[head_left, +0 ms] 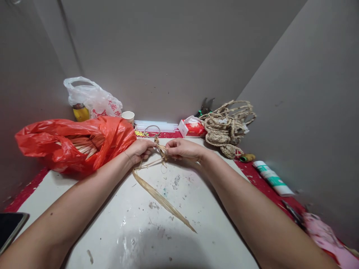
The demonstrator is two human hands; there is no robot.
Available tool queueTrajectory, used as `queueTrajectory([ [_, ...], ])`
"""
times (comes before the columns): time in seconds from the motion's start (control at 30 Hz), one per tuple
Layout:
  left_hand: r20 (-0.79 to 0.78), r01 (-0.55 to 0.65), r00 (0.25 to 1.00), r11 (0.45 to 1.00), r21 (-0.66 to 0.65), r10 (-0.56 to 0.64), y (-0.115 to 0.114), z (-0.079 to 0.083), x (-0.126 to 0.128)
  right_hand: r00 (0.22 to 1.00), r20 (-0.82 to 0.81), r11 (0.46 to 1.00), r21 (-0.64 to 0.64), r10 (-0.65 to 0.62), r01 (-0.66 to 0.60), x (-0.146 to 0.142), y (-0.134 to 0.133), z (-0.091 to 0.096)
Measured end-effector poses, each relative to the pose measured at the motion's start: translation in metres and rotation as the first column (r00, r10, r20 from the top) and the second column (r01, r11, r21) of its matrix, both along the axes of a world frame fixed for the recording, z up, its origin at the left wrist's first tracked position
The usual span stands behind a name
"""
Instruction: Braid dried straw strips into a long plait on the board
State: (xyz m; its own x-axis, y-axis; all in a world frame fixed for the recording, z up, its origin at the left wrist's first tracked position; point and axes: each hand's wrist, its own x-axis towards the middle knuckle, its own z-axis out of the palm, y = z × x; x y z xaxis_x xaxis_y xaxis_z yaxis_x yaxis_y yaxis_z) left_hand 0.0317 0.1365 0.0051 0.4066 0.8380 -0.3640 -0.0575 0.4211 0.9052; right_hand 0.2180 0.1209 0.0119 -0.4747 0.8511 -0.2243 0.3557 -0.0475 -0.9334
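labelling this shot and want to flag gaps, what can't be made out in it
All in the head view:
How the straw-coloured fibre strands cross between left hand and right hand: too small, partly covered by fingers.
Full contents of the red plastic bag: hidden by its folds.
Rest of the flat black-screened device: cut off by the left edge.

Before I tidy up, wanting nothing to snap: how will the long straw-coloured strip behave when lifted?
The strip looks thin, so probably light. Its sharp fold near the left hand suggests it may flop rather than stay stiff.
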Motion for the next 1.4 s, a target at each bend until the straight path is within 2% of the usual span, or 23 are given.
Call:
queueTrajectory([
  [0.3,0.019,-0.027,0.999,1.0,0.006,0.027,0.0,-0.002,0.0,0.996,0.061,0.998,0.015,-0.059,0.058,0.03,0.002,0.016],
  [0.37,0.018,-0.03,0.999,0.999,0.011,0.03,0.001,-0.002,0.0,0.977,0.065,0.971,0.147,-0.202,0.191,0.031,0.001,0.022],
  [0.43,0.017,-0.028,0.999,1.0,0.012,0.028,0.001,-0.003,0.0,0.936,0.044,0.898,0.301,-0.35,0.322,0.029,-0.001,0.029],
  [0.47,0.019,-0.024,1.0,1.0,0.012,0.024,0.002,-0.003,0.0,0.926,0.034,0.875,0.344,-0.375,0.341,0.027,-0.001,0.032],
  [0.6,0.038,-0.017,0.999,0.999,0.028,0.016,0.002,-0.004,-0.001,0.953,0.128,0.899,0.386,-0.274,0.206,0.009,-0.005,0.029],
  [0.77,0.053,-0.019,0.998,0.999,0.05,0.017,0.001,-0.006,-0.001,0.87,0.344,0.787,0.612,-0.352,0.076,-0.014,-0.007,0.004],
  [0.83,0.058,-0.028,0.998,0.998,0.056,0.025,0.001,-0.006,-0.002,0.88,0.353,0.803,0.593,-0.317,0.051,-0.019,-0.007,-0.001],
  [0.93,0.065,-0.023,0.998,0.999,0.043,0.02,0.001,-0.006,-0.002,0.934,0.321,0.904,0.427,-0.154,0.002,-0.019,-0.007,0.001],
  [1.0,0.075,-0.011,0.997,0.999,0.03,0.009,0.001,-0.006,-0.002,0.947,0.299,0.936,0.352,-0.117,0.004,-0.016,-0.005,0.003],
  [1.17,0.089,-0.031,0.996,0.999,0.018,0.03,0.001,-0.006,-0.003,0.948,0.26,0.896,0.442,-0.186,0.055,-0.013,-0.001,0.0],
  [1.4,0.106,-0.029,0.994,0.999,0.046,0.024,0.003,-0.009,-0.004,0.975,0.17,0.967,0.235,-0.144,0.102,-0.014,-0.006,0.006],
])
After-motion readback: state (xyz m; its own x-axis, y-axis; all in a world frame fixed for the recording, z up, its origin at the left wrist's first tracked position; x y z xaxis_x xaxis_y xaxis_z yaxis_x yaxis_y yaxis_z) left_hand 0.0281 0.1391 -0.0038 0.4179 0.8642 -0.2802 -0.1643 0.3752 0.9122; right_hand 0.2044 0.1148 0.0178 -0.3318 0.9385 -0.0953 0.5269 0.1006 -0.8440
